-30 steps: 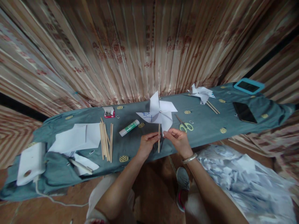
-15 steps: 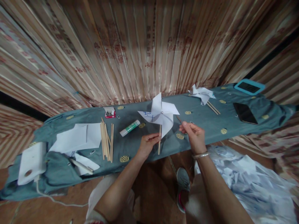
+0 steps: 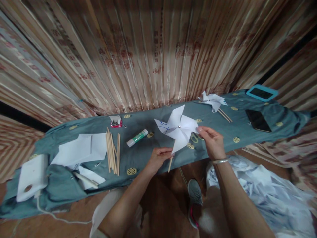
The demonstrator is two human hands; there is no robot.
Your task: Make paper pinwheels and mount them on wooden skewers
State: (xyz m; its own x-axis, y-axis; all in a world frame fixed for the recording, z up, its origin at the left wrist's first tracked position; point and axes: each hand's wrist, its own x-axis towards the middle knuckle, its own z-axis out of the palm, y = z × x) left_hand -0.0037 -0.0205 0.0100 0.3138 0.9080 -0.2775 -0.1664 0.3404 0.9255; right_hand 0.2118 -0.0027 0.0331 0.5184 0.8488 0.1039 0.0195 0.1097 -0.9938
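A white paper pinwheel (image 3: pixel 182 134) with blue pen marks on one blade and a shiny pin at its centre is held over the cloth, tilted to the right. My left hand (image 3: pixel 158 159) is closed on its wooden stick (image 3: pixel 170 164), just below the blades. With thumb and fingers, my right hand (image 3: pixel 212 142) pinches the tip of the right-hand blade. Partly hidden behind the pinwheel and that hand, green scissor handles (image 3: pixel 194 138) show on the cloth.
The table has a green cloth (image 3: pixel 146 155). On its left are a glue stick (image 3: pixel 137 138), wooden sticks (image 3: pixel 112 152), a small red box (image 3: pixel 116 122), paper (image 3: pixel 74 148) and a white device (image 3: pixel 32 177). Rightward lie another pinwheel (image 3: pixel 212 100), a phone (image 3: pixel 258 120) and a blue-framed device (image 3: pixel 262 93).
My right hand no longer holds the thin pointed thing and now grips a blade. The pinwheel has shifted right and leaned over. Green scissor handles have come into view.
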